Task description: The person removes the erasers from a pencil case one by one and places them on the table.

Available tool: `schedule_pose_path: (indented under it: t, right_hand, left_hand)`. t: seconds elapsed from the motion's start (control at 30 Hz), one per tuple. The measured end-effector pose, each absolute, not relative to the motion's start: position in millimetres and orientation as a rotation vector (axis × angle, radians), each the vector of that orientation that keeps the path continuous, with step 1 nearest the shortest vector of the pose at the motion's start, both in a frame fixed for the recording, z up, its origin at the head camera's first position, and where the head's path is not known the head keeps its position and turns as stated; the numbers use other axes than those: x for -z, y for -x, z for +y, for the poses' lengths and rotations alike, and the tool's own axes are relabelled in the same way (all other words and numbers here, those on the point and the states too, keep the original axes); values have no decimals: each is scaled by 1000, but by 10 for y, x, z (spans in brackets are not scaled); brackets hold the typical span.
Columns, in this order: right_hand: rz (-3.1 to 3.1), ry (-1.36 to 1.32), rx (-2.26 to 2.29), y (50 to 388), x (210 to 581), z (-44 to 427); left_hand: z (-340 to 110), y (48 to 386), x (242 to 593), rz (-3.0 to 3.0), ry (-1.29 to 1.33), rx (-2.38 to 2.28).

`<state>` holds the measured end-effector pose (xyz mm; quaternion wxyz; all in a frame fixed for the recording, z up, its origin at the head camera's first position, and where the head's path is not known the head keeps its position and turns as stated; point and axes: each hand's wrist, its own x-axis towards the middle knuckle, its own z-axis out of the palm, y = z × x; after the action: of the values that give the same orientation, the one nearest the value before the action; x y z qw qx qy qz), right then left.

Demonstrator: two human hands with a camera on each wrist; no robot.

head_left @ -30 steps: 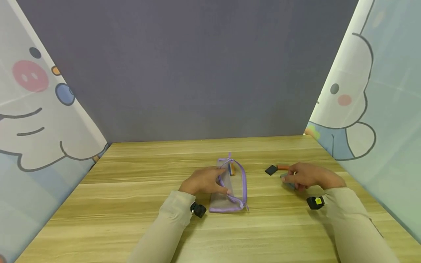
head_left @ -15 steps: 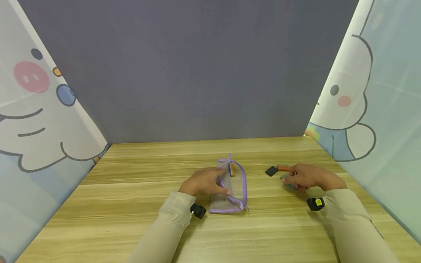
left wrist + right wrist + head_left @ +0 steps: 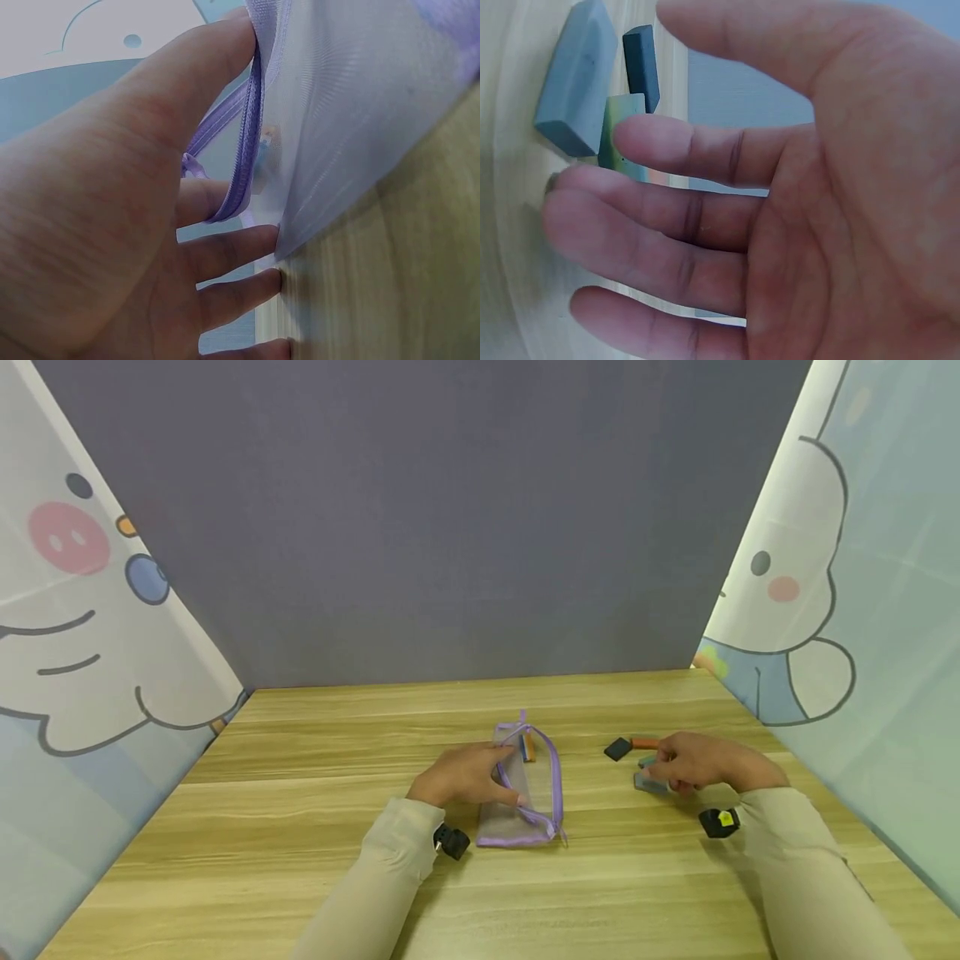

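Observation:
A mesh pouch (image 3: pixel 517 835) with purple zipper edging lies on the table, its mouth spread apart. My left hand (image 3: pixel 465 772) rests on it, thumb and index finger spread wide at the zipper (image 3: pixel 249 142). A small blue-and-orange block (image 3: pixel 528 747) shows within the pouch. To the right, my right hand (image 3: pixel 701 762) hovers low over a grey eraser-like block (image 3: pixel 577 79) and a greenish block (image 3: pixel 615 120). Its index fingertip lies beside the greenish block in the right wrist view; whether they touch I cannot tell. Those fingers are loosely extended, with nothing pinched.
Near the right hand lie a black block (image 3: pixel 618 749) and an orange-brown stick-like piece (image 3: pixel 644 744). A dark grey panel (image 3: pixel 465 527) stands at the table's (image 3: pixel 247 860) back edge. Cartoon-printed curtains (image 3: pixel 892 610) hang at both sides.
The grey block beneath the right hand has shifted slightly left and toward me, and the greenish block now shows behind it. The left hand and the pouch have stayed put.

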<state>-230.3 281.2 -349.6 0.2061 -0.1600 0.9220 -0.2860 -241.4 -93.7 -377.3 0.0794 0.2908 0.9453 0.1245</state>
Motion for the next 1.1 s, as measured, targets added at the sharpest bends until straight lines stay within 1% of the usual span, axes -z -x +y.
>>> schedule_pose_path:
  t: [0.2,0.5,0.87,1.1]
  right_hand:
    - [2657,489,734,2316,3447,2811]
    - [2847,516,662,2333,3495,2723]
    - [2926,675,769,2374,3516,2523]
    - [2909,801,800,2433,3556,2270]
  left_hand:
    - [-946,2435,3775,2844,-888,-381]
    - [-946,2429,3790,2843,-874,-350]
    - [-926,2442,3806,2856,-895,-344]
    - [-921,2438,3799,2857,-896,-334]
